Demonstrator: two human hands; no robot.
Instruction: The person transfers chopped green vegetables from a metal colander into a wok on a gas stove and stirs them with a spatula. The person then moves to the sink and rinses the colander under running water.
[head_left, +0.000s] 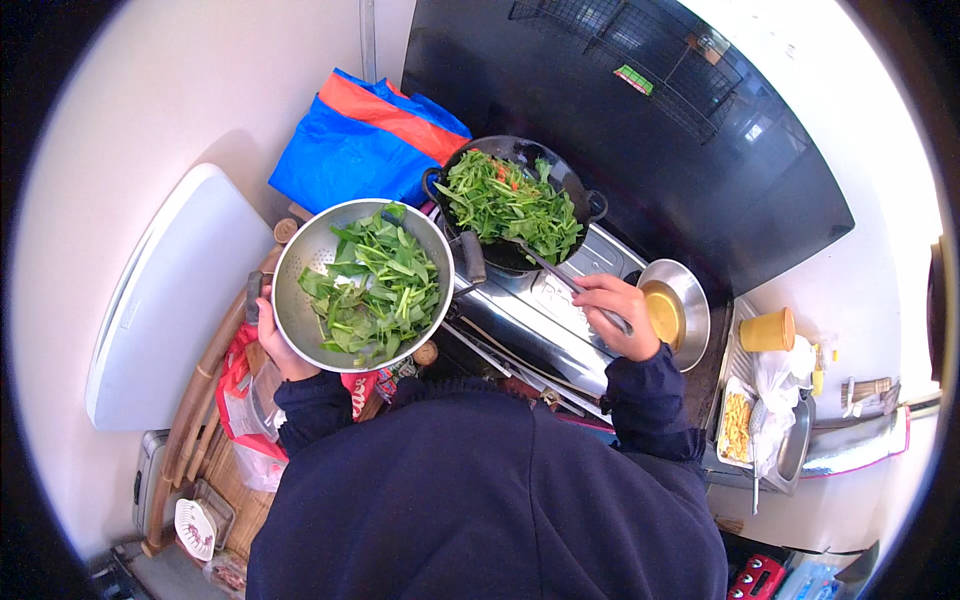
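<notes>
My left hand (281, 341) grips a metal colander (300, 259) by its left side, near a dark handle. Chopped leafy greens (386, 289) lie in it, mostly towards its right side, and some perforations show at the left. In my right hand (619, 313) is the handle of a metal spatula (559, 271). The tool's far end disappears into a heap of greens (510, 206) in a dark wok (574, 176). A few orange-red pieces lie on top of that heap. Under the wok is a shiny gas stove (540, 300). The colander is held left of the wok.
A steel bowl of yellowish liquid (666, 311) stands right of the stove. Behind the colander is a blue-and-red plastic bag (352, 150). A dark panel (600, 135) rises behind the wok. Further right are a yellow container (767, 330) and a tray of yellow pieces (737, 424).
</notes>
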